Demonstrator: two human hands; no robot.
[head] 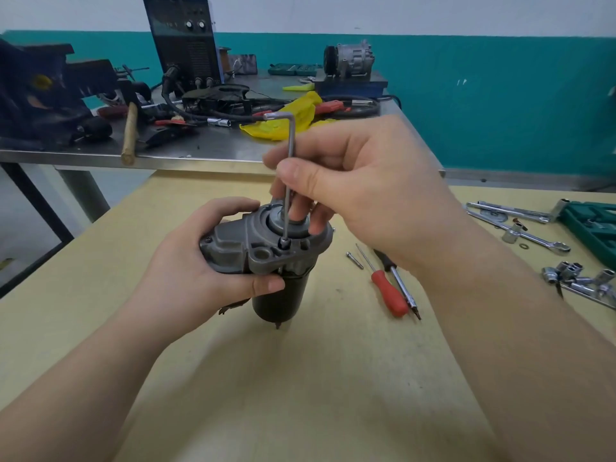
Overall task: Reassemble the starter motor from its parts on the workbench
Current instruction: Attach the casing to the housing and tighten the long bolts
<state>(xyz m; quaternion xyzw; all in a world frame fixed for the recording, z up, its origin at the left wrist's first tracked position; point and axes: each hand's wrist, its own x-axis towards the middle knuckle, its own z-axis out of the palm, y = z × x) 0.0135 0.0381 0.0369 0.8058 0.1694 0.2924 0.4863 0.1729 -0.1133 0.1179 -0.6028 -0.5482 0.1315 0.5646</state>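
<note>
The starter motor (263, 251) stands upright on the wooden bench, grey cast nose housing on top and black cylindrical body (278, 301) below. My left hand (196, 261) grips the housing from the left, thumb across its front. My right hand (360, 181) pinches the long shaft of an L-shaped hex key (289, 168) held vertically. The key's tip sits in a bolt head (284, 243) on the housing flange. Its short arm points left at the top.
To the motor's right lie a loose bolt (354, 260), a red-handled screwdriver (386, 288) and a black driver (398, 281). Wrenches (520, 228), sockets (576, 278) and a green tool case (593, 228) fill the right side. A cluttered steel table (213, 151) stands behind.
</note>
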